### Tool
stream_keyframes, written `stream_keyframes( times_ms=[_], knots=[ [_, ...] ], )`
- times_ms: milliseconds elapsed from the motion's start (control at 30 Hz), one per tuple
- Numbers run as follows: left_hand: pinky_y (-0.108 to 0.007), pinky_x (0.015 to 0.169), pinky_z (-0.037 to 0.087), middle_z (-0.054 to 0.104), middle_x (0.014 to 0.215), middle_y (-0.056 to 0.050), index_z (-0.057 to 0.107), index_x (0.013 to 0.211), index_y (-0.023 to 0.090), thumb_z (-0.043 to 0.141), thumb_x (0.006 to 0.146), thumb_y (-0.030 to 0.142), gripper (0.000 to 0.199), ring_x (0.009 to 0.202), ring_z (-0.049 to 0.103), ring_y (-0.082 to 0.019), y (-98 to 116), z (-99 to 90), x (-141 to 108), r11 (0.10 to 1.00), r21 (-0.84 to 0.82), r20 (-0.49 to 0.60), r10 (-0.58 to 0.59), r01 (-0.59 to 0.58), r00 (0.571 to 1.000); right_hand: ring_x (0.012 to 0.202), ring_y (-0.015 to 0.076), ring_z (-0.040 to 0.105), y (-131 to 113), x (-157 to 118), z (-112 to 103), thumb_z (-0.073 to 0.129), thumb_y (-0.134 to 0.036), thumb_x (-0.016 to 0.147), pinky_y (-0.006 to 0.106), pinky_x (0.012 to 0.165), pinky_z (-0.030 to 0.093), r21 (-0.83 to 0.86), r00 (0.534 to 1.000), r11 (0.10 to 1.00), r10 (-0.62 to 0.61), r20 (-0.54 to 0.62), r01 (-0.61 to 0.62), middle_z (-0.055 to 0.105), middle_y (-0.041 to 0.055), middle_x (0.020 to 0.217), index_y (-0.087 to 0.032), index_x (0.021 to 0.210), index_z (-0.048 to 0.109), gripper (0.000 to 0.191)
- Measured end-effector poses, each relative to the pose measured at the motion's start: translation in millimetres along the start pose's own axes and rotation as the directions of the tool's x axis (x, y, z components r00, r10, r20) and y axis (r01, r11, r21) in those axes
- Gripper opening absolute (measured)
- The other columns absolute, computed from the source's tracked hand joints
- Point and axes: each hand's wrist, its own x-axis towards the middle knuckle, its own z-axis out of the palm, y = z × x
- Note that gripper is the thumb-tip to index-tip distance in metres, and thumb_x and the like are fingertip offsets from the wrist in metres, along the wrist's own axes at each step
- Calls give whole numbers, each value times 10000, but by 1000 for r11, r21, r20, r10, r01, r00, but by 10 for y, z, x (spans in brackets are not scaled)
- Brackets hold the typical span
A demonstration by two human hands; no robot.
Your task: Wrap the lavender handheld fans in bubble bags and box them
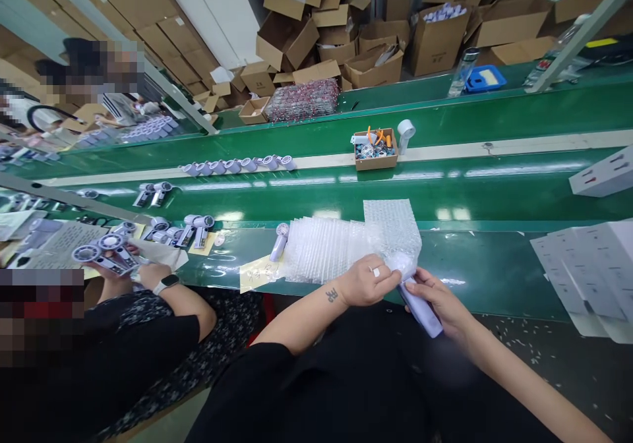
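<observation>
A long green conveyor bench ran across the frame, with heaps of open cardboard cartons stacked behind it along the top.

At the lower centre, just at the near edge of the bench, the person held a lavender handheld fan, its head pushed into a bubble-wrap bag and its handle sticking out toward the lower right. The left hand, a ring on one finger, was closed around the mouth of the bag where the fan's head sat. The right hand was closed on the handle from below. To the left of the bag, touching it, lay a fanned-out row of flat bubble-wrap bags, and at the row's left end one more fan lay on the bench beside a yellowish slip of paper.

Further left, a co-worker's hand with a wristwatch rested near several loose fans. A line of fans lay on the belt in the middle left. Near the centre of the belt stood a small cardboard box of tools with a roll of tape just beside it. White product boxes were stacked at the right edge.
</observation>
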Motion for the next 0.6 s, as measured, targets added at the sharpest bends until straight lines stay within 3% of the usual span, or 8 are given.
stream_keyframes(
  times_ms=[100,200,300,433,500,533,600],
  knots=[
    [-326,624,430,518,663,-34,557,1079,156,426,857,140,258,639,497,-159,-42,58,-72,999,37,-15,-19,19,1000,624,117,562,33,-13,-22,722,-288,673,290,521,545,66,998,998,-11,-69,16,591,-22,887,-277,1049,543,417],
    [-322,631,436,493,654,-31,580,1005,155,418,863,149,215,643,497,-161,-76,269,-122,984,46,-56,-168,171,984,629,121,576,61,6,-46,737,-296,657,297,523,552,77,985,995,-51,-166,64,593,-35,871,-284,1018,525,418],
    [-316,632,445,503,712,-64,599,909,148,394,866,169,210,705,510,-184,-48,486,-61,938,74,-83,-334,340,939,631,120,577,84,48,-102,738,-313,661,288,524,553,81,961,992,-72,-269,97,590,-37,838,-272,968,507,387],
    [-292,655,465,528,789,-72,584,944,162,398,871,192,202,768,533,-179,87,566,122,905,-133,-33,-410,403,911,637,122,579,123,70,-193,743,-303,656,280,532,552,126,946,987,-59,-319,104,596,-44,803,-276,941,493,381],
    [-296,692,476,542,912,-82,538,1068,172,504,840,256,246,847,536,-184,115,544,215,802,-323,-16,-535,502,845,633,123,586,137,54,-215,737,-298,660,278,545,552,154,961,984,-40,-272,85,608,-45,796,-285,977,502,395],
    [-296,699,479,535,982,-90,505,1130,176,568,808,291,349,886,531,-188,101,537,253,707,-430,17,-615,561,788,637,125,593,141,43,-220,729,-300,668,276,554,552,168,971,983,-31,-238,73,615,-43,790,-290,1005,506,404],
    [-278,679,481,525,1032,-86,462,1195,183,658,744,349,518,895,528,-180,22,558,303,444,-642,194,-694,625,693,643,130,606,146,24,-224,711,-305,684,267,563,549,185,983,981,-25,-181,59,623,-37,772,-292,1046,513,413]
  ],
)
